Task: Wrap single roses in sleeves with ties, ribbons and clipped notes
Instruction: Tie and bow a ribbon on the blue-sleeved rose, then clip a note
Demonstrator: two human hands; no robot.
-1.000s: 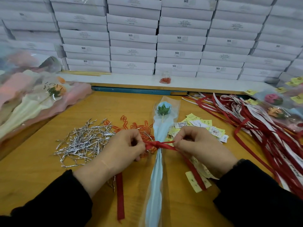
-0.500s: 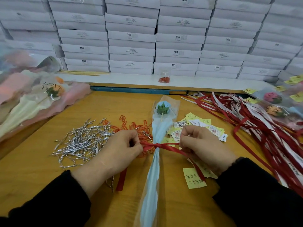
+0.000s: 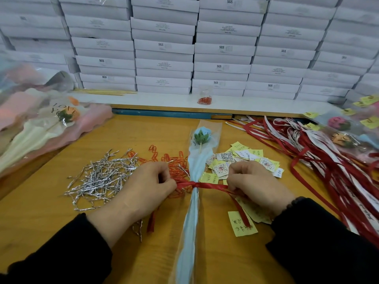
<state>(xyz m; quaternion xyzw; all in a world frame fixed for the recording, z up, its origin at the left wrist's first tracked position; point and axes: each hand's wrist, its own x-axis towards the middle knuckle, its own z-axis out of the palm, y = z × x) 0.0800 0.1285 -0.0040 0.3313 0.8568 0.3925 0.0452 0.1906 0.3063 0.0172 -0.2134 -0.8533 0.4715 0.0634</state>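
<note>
A blue rose (image 3: 202,133) lies in a clear and pale-blue sleeve (image 3: 190,226) down the middle of the wooden table (image 3: 37,210). A red ribbon (image 3: 205,185) is knotted tight around the sleeve's narrow waist. My left hand (image 3: 147,187) grips the ribbon's left part, my right hand (image 3: 256,185) grips its right part, and both pull outward. One loose ribbon tail (image 3: 150,222) trails below the left hand, the other crosses a yellow note (image 3: 241,224) below the right hand.
Silver twist ties (image 3: 100,177) and orange paper clips (image 3: 164,158) lie left of the sleeve. Yellow notes and QR cards (image 3: 244,158) sit to the right, red and white ribbons (image 3: 328,160) beyond. Wrapped roses (image 3: 340,138) far right, empty sleeves (image 3: 41,124) left, white boxes (image 3: 184,48) behind.
My hands have moved apart, drawing the ribbon knot tight on the sleeve. The left ribbon tail has been pulled shorter and the yellow note below the right hand has come into full view.
</note>
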